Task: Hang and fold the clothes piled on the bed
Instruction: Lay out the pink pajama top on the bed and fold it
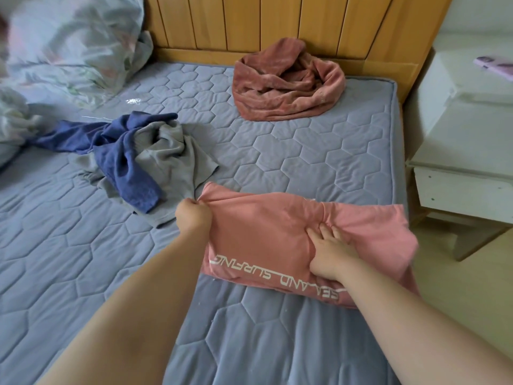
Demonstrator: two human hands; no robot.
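Left hand (193, 215) pinches the pink shirt's (263, 234) corner; right hand (331, 254) presses flat on it.

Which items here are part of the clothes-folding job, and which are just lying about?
Part of the job:
pink T-shirt, gripped at a corner by the left hand and pressed flat by the right hand
blue garment
grey garment
crumpled reddish garment

Lying about:
floral bedding
white bedside cabinet
pale purple object on it
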